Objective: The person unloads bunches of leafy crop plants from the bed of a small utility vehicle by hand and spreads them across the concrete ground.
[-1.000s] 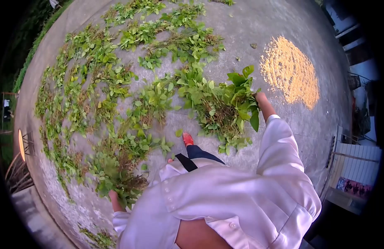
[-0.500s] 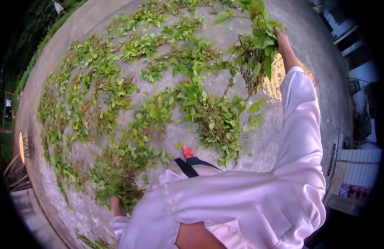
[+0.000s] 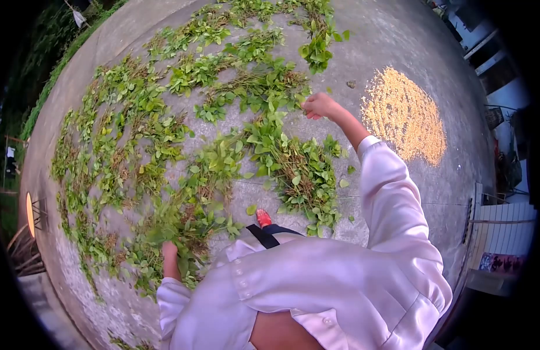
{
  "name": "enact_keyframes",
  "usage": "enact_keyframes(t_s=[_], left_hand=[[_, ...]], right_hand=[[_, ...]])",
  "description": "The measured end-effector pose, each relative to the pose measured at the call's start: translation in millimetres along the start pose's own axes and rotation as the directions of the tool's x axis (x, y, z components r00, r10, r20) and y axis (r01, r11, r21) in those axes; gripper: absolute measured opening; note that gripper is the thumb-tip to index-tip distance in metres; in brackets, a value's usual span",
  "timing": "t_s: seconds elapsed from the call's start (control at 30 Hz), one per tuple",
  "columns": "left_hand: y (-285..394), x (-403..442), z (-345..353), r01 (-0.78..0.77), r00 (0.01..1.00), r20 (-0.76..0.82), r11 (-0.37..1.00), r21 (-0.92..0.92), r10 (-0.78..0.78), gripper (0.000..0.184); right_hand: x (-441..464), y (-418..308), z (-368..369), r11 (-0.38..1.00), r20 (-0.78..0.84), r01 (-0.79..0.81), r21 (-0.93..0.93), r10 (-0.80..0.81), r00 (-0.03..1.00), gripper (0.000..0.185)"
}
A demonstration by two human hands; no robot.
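Leafy green plants [image 3: 130,116] with brown stems lie in rows over the grey concrete ground [image 3: 363,216]. My left hand [image 3: 169,251] is at the lower left, closed around the stems of a leafy bunch [image 3: 171,227]. Out in front, my right hand [image 3: 319,106] hovers by the right edge of a plant row, its fingers curled; whether anything small is between them is too small to tell. Beyond it, another leafy bunch [image 3: 317,49] lies at the top end of the rows.
Yellow grains [image 3: 404,116] are spread on the concrete to the right. My red shoe [image 3: 263,219] is beside the nearest plants. A round-topped object [image 3: 30,214] and branches [image 3: 24,251] stand at the left edge. White panelling [image 3: 503,230] is at the right.
The bunch that my right hand had lifted is out of it and lies at the top. My right hand has come back leftward and nearer. My left hand has moved slightly forward with its bunch.
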State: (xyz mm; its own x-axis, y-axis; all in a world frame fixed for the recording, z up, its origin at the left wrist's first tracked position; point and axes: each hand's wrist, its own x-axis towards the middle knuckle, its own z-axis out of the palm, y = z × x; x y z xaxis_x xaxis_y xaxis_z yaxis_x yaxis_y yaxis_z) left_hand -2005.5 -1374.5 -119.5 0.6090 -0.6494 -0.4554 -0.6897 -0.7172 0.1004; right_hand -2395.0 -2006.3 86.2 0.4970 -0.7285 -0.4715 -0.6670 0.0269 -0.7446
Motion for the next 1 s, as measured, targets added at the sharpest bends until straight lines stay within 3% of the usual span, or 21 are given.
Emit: enact_keyframes(t_s=[0.03, 0.07, 0.13, 0.2, 0.27, 0.33, 0.37, 0.43, 0.47, 0.57, 0.6, 0.63, 0.7, 0.73, 0.77, 0.83, 0.87, 0.9, 0.97, 1.0], left_hand=[[4.5, 16.6, 11.6, -0.090, 0.995, -0.045, 0.995, 0.033, 0.092, 0.040], [9.5, 30.6, 16.4, -0.178, 0.979, -0.085, 0.982, 0.070, 0.183, 0.043], [85.3, 22.4, -41.2, 0.142, 0.989, 0.008, 0.954, -0.263, -0.145, 0.048], [133.1, 23.5, -69.3, 0.179, 0.978, -0.014, 0.872, -0.455, -0.208, 0.049], [175.1, 24.1, -98.2, 0.047, 0.998, 0.051, 0.771, -0.635, -0.019, 0.042], [207.7, 32.1, -104.8, -0.004, 0.999, -0.031, 0.914, -0.406, -0.009, 0.036], [217.9, 36.6, -100.2, -0.062, 0.998, -0.021, 0.825, -0.561, 0.061, 0.034], [270.9, 13.2, -140.6, -0.110, 0.991, 0.016, 0.877, -0.467, 0.132, 0.032], [268.2, 32.9, -111.8, -0.154, 0.980, 0.033, 0.852, -0.501, 0.196, 0.033], [319.9, 8.0, -141.7, -0.328, 0.938, -0.004, 0.886, -0.327, 0.346, 0.029], [332.8, 5.1, -152.9, -0.355, 0.923, 0.053, 0.896, -0.267, 0.381, 0.034], [339.2, 5.9, -157.8, -0.424, 0.893, -0.002, 0.837, -0.345, 0.451, 0.037], [348.5, 13.2, -164.5, -0.629, 0.765, -0.204, 0.639, -0.442, 0.611, 0.053], [352.1, 11.6, -168.0, -0.680, 0.728, -0.317, 0.581, -0.448, 0.608, 0.063], [357.7, 4.4, -190.5, -0.694, 0.706, -0.308, 0.538, -0.478, 0.637, 0.064], [352.3, 5.5, -199.5, -0.513, 0.820, -0.218, 0.510, -0.691, 0.529, 0.060], [341.9, 16.9, -189.2, -0.347, 0.878, -0.119, 0.446, -0.825, 0.463, 0.058], [332.7, 22.9, -177.3, -0.438, 0.861, -0.283, 0.335, -0.834, 0.423, 0.056], [301.8, 37.3, -156.7, -0.412, 0.902, -0.278, 0.462, -0.785, 0.331, 0.053], [282.6, 43.3, -143.6, -0.330, 0.935, -0.201, 0.507, -0.797, 0.293, 0.052]], right_hand=[[-3.1, 23.4, 42.1, 0.996, 0.153, -0.033, -0.079, 0.045, 0.987, 0.036], [-13.2, 40.3, 90.3, 0.991, 0.238, -0.129, 0.019, 0.121, 0.964, 0.042], [-30.4, 70.2, 171.6, 0.983, 0.426, -0.177, 0.047, 0.141, 0.894, 0.049], [-45.3, 84.5, 238.7, 0.915, 0.607, -0.338, 0.222, 0.141, 0.782, 0.068], [-58.5, 82.2, 287.6, 0.747, 0.713, -0.577, 0.330, 0.204, 0.671, 0.085], [-72.1, 54.3, 302.5, 0.526, 0.751, -0.740, 0.418, 0.258, 0.608, 0.092], [-81.3, 37.7, 304.8, 0.398, 0.773, -0.801, 0.447, 0.278, 0.570, 0.096], [-89.7, 8.7, 298.5, 0.294, 0.790, -0.816, 0.497, 0.235, 0.566, 0.083], [-82.9, 6.4, 301.2, 0.267, 0.767, -0.783, 0.562, 0.186, 0.614, 0.074], [-47.1, 20.5, 324.8, 0.190, 0.584, -0.571, 0.799, -0.019, 0.811, 0.046], [-35.2, 24.4, 321.7, 0.133, 0.533, -0.533, 0.836, 0.038, 0.845, 0.031], [-23.0, 27.1, 311.2, 0.081, 0.481, -0.489, 0.868, 0.099, 0.871, 0.016], [-13.4, 26.8, 274.6, 0.102, 0.337, -0.363, 0.926, 0.211, 0.918, 0.010], [-8.6, 28.6, 252.9, 0.159, 0.258, -0.303, 0.940, 0.252, 0.933, 0.011], [-4.4, 29.2, 228.9, 0.220, 0.174, -0.241, 0.945, 0.285, 0.943, 0.011], [-16.9, 5.3, 172.2, 0.377, -0.028, -0.119, 0.919, 0.362, 0.932, 0.013], [-12.7, 4.0, 149.0, 0.414, -0.104, -0.051, 0.909, 0.343, 0.933, 0.015], [-0.8, 7.8, 127.2, 0.440, -0.162, 0.000, 0.898, 0.330, 0.930, 0.016], [12.8, 7.0, 83.4, 0.450, -0.209, 0.125, 0.884, 0.143, 0.967, 0.035], [8.9, 0.0, 60.0, 0.538, -0.095, 0.006, 0.843, 0.139, 0.986, 0.053]])
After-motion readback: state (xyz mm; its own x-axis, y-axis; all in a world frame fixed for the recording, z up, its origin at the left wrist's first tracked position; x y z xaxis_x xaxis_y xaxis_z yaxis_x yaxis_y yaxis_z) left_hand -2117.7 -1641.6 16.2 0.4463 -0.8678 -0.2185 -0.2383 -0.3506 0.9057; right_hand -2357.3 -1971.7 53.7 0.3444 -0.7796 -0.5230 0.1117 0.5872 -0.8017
